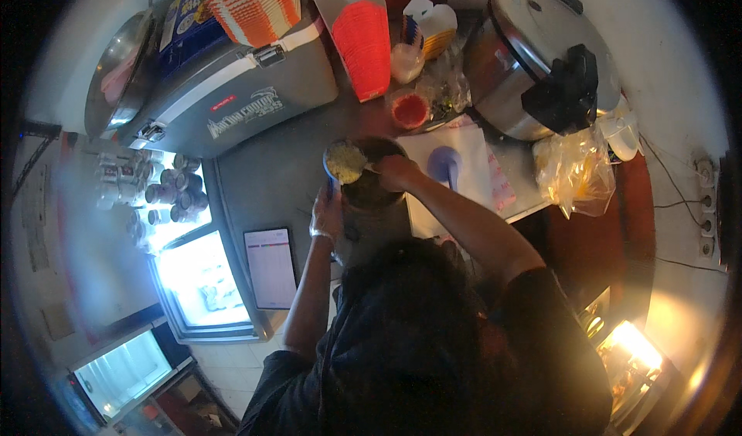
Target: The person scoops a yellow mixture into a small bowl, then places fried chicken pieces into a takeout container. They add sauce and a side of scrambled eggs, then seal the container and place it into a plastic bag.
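Note:
My left hand (327, 213), in a clear plastic glove, holds a blue-rimmed round container (328, 168) from its near left side. Pale yellowish food, perhaps rice (346, 163), fills the container's top. My right hand (397, 172) grips the light handle of a utensil (371, 169) that reaches into this food; its far end is hidden. Below both hands is a dark round pot or bowl (377, 199), its contents too dim to make out. Right of my right hand, a purple ladle or rice paddle (445, 163) lies on white wrapping paper (420, 213).
A grey cooler (243, 100) carries stacked orange-white paper boxes (255, 7). Behind the pot stand red paper trays (362, 47) and a cup of red sauce (410, 111). Rightward are a large steel rice cooker (510, 71) and a plastic bag (574, 172). A tablet (271, 269) lies left.

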Motion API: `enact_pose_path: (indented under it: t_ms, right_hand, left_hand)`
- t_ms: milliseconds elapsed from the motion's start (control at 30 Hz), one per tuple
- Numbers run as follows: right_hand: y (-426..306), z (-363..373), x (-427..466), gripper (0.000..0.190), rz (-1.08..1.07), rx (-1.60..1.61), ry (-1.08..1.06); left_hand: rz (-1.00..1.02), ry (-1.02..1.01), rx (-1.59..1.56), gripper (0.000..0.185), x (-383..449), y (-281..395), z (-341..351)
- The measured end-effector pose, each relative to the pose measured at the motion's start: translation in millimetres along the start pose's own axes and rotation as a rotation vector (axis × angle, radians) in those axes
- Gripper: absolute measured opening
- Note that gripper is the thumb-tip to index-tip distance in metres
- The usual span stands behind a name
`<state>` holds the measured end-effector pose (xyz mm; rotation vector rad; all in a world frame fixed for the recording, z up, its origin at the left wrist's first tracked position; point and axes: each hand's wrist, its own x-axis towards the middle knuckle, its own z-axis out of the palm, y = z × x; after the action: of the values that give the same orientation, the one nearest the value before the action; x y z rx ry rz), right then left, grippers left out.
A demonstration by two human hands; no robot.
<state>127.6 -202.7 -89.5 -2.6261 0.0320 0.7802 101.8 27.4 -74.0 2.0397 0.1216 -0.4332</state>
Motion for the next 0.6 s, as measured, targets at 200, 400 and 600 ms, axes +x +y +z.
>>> enact_pose_path:
  t_ms: [200,400,600]
  right_hand:
    - [-10,-44,-16,0.036,-0.085,-0.148,-0.137]
    - [-22,-59,-9,0.031,0.084,-0.122,0.070]
    - [-32,-71,-27,0.030,0.053,-0.186,-0.128]
  left_hand:
    - [-0.006,-0.011,-0.280,0.042,7,8,-2]
    - [-0.013,0.077,-0.249,0.038,4,22,5]
    - [-0.138,0.103,-0.313,0.030,2,17,3]
